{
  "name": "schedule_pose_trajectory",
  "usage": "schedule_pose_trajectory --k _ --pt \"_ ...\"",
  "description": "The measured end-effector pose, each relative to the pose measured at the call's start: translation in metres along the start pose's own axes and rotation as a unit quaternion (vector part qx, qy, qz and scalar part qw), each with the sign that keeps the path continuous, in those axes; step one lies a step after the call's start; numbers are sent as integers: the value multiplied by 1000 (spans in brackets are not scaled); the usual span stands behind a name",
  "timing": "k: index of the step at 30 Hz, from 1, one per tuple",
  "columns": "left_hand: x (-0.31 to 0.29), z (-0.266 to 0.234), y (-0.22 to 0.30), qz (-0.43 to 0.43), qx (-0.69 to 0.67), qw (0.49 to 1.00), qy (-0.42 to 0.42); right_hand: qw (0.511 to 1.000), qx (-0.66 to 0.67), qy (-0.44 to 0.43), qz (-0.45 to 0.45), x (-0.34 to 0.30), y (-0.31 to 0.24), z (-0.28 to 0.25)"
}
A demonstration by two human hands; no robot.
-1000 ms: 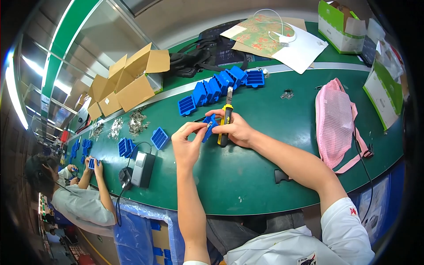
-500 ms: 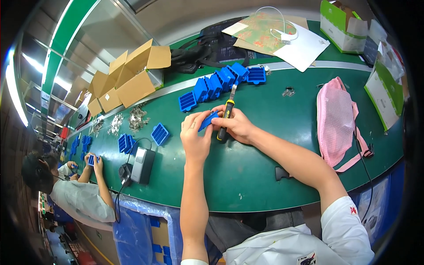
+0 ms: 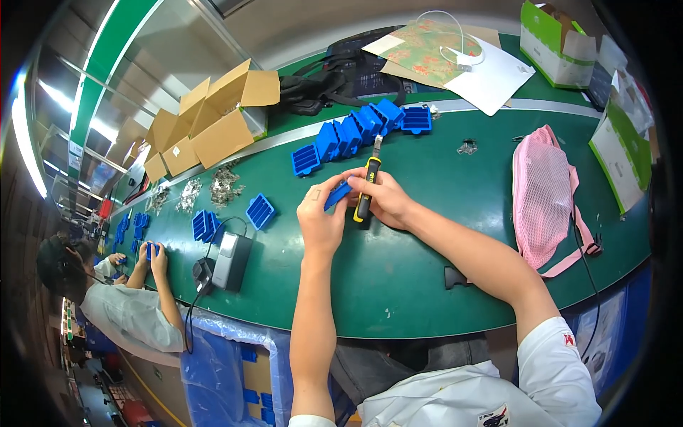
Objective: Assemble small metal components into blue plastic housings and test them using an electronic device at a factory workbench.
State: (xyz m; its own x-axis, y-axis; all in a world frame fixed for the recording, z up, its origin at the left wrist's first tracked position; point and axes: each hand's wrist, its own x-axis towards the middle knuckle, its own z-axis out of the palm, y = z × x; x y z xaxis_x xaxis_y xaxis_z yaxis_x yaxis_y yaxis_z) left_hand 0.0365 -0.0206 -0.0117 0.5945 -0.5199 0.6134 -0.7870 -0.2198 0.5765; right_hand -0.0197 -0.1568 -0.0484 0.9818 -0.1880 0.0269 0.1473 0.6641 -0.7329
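My left hand is closed on a small blue plastic box, tilted so its slim side shows. In my right hand sits a black-and-yellow utility knife, its metal blade end pointing away from me toward the far side of the table. The right fingertips also reach the blue box's right end, so both hands meet there. Just beyond them stands a row of blue slotted boxes, with one more slotted box at its left end and another at its right.
Left on the green table lie loose blue boxes, a grey power adapter and piles of metal bits. Cardboard boxes stand behind. To the right is a pink mesh bag. A co-worker handles a blue piece at far left.
My hands still hold the box and knife, shifted slightly; the blue box has turned a little between my fingers. At far left, the co-worker's blue piece has been turned.
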Motion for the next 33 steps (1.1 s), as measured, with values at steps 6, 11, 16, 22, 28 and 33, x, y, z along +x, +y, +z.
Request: schedule_pose_trajectory --k 6,11,16,22,28,33 --pt "3 -1 -3 56 -30 998 -7 1000 -11 -19 7 0 -1 0" --pt "5 6 -1 89 -41 995 19 999 30 -25 25 0 -3 -1" --pt "0 12 -2 74 -42 996 38 999 18 -18 25 0 -3 0" --pt "-3 11 1 43 -57 996 61 999 11 -19 33 0 -2 0" --pt "3 -6 -6 -27 -37 990 135 998 10 -13 56 1 -4 0" --pt "6 -19 -13 -81 -18 981 174 997 -54 -32 53 0 -4 -2"
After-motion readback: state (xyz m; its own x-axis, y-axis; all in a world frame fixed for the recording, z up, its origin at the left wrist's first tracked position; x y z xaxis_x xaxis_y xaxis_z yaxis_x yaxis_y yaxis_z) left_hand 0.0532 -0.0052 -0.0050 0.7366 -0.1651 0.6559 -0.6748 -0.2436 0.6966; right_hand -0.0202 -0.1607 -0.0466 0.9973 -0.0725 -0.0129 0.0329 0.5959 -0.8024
